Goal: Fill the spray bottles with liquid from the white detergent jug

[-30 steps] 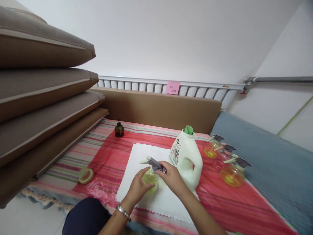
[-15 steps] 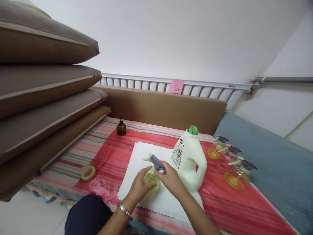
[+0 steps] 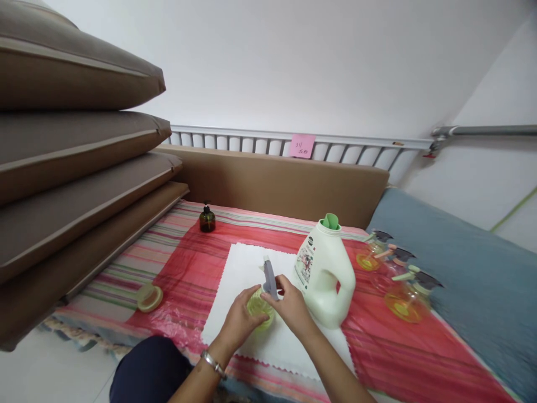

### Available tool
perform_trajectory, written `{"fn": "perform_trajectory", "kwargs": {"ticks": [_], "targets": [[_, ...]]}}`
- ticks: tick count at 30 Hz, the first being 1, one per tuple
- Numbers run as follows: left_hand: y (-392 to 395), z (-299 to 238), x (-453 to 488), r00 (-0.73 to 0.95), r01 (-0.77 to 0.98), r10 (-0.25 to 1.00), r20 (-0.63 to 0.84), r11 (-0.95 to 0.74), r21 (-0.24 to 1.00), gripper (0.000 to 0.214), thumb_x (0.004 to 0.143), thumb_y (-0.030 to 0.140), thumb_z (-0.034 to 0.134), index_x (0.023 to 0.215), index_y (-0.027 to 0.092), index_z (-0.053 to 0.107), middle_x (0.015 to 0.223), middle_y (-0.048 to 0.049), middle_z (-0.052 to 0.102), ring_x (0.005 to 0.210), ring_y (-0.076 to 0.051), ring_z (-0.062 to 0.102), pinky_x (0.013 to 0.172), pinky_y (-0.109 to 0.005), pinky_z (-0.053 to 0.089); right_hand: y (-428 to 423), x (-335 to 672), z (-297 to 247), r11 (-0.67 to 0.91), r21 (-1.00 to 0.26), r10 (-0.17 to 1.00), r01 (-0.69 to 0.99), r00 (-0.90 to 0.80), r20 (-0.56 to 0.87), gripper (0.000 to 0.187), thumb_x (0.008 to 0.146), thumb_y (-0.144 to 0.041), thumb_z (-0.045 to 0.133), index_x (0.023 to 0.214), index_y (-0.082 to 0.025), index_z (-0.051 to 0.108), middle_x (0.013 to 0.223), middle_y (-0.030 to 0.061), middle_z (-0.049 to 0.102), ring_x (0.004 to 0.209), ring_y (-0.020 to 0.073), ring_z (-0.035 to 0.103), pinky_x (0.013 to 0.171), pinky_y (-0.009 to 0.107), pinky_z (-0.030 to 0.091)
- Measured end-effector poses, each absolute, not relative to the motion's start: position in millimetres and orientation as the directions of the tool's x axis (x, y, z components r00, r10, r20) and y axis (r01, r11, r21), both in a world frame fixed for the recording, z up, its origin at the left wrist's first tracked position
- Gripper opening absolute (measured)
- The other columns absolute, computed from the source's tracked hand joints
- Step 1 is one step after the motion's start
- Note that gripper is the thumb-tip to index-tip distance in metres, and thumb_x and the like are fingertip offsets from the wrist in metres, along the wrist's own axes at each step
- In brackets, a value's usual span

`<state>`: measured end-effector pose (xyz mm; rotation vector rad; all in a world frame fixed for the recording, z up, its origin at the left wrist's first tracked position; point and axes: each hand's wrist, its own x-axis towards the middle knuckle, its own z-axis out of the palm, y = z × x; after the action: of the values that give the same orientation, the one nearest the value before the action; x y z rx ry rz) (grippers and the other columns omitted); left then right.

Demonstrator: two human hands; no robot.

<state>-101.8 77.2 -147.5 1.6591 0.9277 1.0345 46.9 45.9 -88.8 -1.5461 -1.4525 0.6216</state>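
Note:
A small round spray bottle (image 3: 259, 305) with yellow-green liquid stands on a white cloth (image 3: 247, 267). My left hand (image 3: 239, 319) is wrapped around its body. My right hand (image 3: 290, 303) grips its grey trigger head (image 3: 269, 277), which points away from me. Just right of my hands stands a white detergent jug (image 3: 325, 274) with a green spout.
Three more spray bottles (image 3: 398, 277) lie at the right on the red plastic sheet (image 3: 197, 263). A dark pump bottle (image 3: 207, 219) stands at the back. A yellow-green lid (image 3: 147, 297) lies at the left. Brown cushions (image 3: 71, 162) are stacked on the left, and a blue mattress (image 3: 461, 274) lies at the right.
The spray head has turned under my right hand: its nozzle pointed left before and now points away from me. The view shifted slightly.

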Motion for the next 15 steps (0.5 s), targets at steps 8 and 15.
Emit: {"fn": "perform_trajectory", "kwargs": {"ticks": [8,15], "targets": [[80,-152,-102,0.377,0.117,0.897,0.229,-0.292,0.949,0.062,0.062,0.025,0.077,0.12,0.019,0.057,0.122,-0.0111,0.061,0.115,-0.028,0.053,0.103,-0.043,0.036,41,44,-100,0.124,-0.906,0.963,0.405,0.173,0.209,0.022,0.074,-0.028,0.057,0.094,-0.021,0.059,0.101,0.0064,0.069,0.094,0.023,0.063,0.085,0.039,0.046],[79,-150,-103,0.387,0.095,0.893,0.231,-0.287,0.953,0.06,0.063,0.024,0.076,0.12,0.019,0.057,0.122,-0.0107,0.061,0.115,-0.027,0.053,0.102,-0.041,0.037,42,38,-109,0.13,-0.927,0.952,0.351,0.217,0.215,0.033,0.074,-0.029,0.056,0.106,-0.021,0.057,0.113,0.0096,0.066,0.103,0.0249,0.06,0.088,0.041,0.047]]}}
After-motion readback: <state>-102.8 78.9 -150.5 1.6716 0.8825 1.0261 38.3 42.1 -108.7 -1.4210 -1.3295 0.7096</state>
